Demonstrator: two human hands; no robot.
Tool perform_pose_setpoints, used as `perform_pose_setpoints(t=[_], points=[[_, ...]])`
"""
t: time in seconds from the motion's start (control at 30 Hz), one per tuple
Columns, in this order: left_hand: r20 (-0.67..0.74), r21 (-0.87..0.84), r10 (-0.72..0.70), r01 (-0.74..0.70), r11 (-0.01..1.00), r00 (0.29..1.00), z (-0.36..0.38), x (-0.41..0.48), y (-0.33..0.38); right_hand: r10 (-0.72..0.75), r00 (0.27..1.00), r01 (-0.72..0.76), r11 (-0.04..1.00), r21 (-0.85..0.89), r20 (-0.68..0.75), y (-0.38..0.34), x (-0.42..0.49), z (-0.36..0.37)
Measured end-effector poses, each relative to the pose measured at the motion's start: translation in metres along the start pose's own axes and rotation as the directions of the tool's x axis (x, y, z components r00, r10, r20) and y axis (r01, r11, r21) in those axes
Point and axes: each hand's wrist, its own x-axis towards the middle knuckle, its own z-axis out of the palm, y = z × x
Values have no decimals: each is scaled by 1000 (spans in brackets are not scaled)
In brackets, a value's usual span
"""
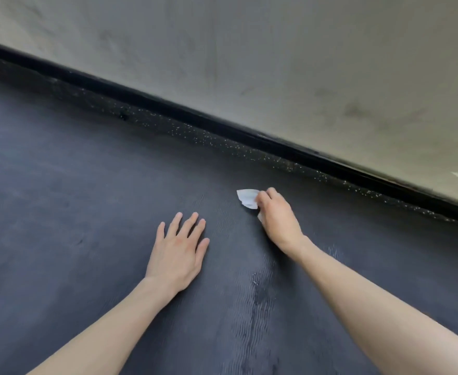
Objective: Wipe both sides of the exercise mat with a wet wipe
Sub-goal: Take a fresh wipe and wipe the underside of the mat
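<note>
A dark grey exercise mat (73, 212) with a fine ribbed texture fills the lower part of the view. My right hand (278, 217) grips a white wet wipe (247, 198) and holds it against the mat near its far edge. The wipe sticks out to the left of my fingers. My left hand (180, 247) lies flat on the mat with fingers spread, a little left of and nearer than the right hand. A darker damp streak (260, 290) shows on the mat between my forearms.
Beyond the mat runs a strip of black speckled floor (222, 142), then a black skirting board (249, 133) at the foot of a pale grey wall (276, 63).
</note>
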Motion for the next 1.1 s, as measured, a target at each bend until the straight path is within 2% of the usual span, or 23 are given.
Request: perform_pose_setpoints(t=[0.07, 0.13, 0.2, 0.3, 0.4, 0.47, 0.57, 0.63, 0.77, 0.83, 0.9, 1.0, 1.03, 1.1], points=[[-22, 10, 6, -5, 1000, 1000, -3, 7, 1, 137, 988, -137, 991, 3, -66, 6, 11, 2], [-20, 16, 6, -5, 1000, 1000, -5, 20, -3, 136, 986, -134, 991, 25, -94, -5, 4, 9], [-20, 6, -6, 6, 1000, 1000, -9, 40, -2, -12, 998, 15, 998, 57, -63, -24, -15, 16], [59, -52, -59, 62, 997, 997, -8, 78, 9, -249, 968, 246, 966, 81, 33, -40, -35, 17], [70, -5, -75, 75, 997, 995, -4, 95, 26, -290, 955, 288, 957, 48, 60, -31, -16, 14], [54, 9, -88, 87, 996, 995, 2, 95, 28, -232, 971, 232, 973, 5, 57, -10, 10, 9], [43, -36, -104, 106, 994, 994, 5, 93, 27, 3, 1000, -5, 999, -53, -25, 43, 45, -6], [18, -18, -113, 114, 993, 993, 7, 93, 27, 139, 989, -143, 987, -78, -55, 72, 54, -17], [-11, 18, -108, 108, 994, 994, 10, 94, 29, 236, 960, -249, 965, -79, -149, 63, 54, -15], [-12, 29, -111, 111, 993, 994, 11, 95, 29, 139, 975, -151, 987, -57, -174, 34, 44, -4], [-19, 39, -112, 113, 993, 994, 12, 95, 28, -17, 996, 17, 1000, -7, -84, -1, 22, 7], [-31, 37, -104, 105, 994, 994, 13, 94, 27, -222, 972, 218, 974, 60, 82, -31, -6, 11], [-32, 35, -107, 108, 994, 994, 12, 94, 27, -245, 965, 240, 969, 63, 91, -27, -5, 9], [-38, 37, -109, 111, 993, 993, 11, 95, 28, -199, 978, 199, 980, 5, 60, -1, 7, 1]])
